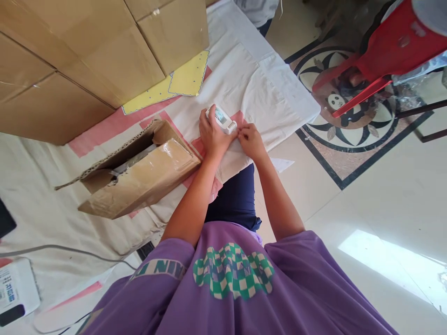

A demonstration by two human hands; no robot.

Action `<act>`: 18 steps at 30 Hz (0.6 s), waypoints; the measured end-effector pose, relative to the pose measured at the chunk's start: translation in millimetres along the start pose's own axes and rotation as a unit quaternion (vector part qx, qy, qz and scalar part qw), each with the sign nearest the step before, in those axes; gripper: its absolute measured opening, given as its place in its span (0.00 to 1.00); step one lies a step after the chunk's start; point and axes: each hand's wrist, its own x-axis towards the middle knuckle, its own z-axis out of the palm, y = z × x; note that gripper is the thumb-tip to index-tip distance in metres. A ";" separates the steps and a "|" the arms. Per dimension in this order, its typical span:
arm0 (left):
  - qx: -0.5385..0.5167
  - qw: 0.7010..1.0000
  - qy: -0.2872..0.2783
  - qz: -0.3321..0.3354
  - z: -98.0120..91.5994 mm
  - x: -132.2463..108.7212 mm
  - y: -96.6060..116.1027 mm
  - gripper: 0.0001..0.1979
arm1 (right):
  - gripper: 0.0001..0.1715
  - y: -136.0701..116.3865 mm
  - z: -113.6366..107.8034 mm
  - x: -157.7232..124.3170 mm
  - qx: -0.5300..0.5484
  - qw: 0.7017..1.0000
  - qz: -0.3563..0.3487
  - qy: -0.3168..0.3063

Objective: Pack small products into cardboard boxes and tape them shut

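My left hand point(212, 135) is wrapped around a small white plastic device point(221, 119) with a rounded end and a bluish-green label or window on its upper face. The device is held just over the cloth-covered table. Close to its lower right end, my right hand point(252, 141) has its fingers curled and pinched together. Whatever is between those fingertips is too small to make out. To the left of my left forearm lies an opened cardboard box point(150, 179), its flaps up and some clear plastic wrap inside.
Large taped cartons point(94, 42) are stacked at the upper left, with yellow printed sheets point(188, 77) beside them. The white tablecloth point(275, 102) ends near my right hand. A red plastic chair point(398, 51) stands on the tiled floor. A cable point(70, 249) crosses the lower left.
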 end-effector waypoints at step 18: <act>-0.337 0.928 -0.021 0.158 -62.0 -87.9 53.6 0.16 | 0.25 -65.6 -40.1 -111.5 0.115 0.981 -0.149 0.043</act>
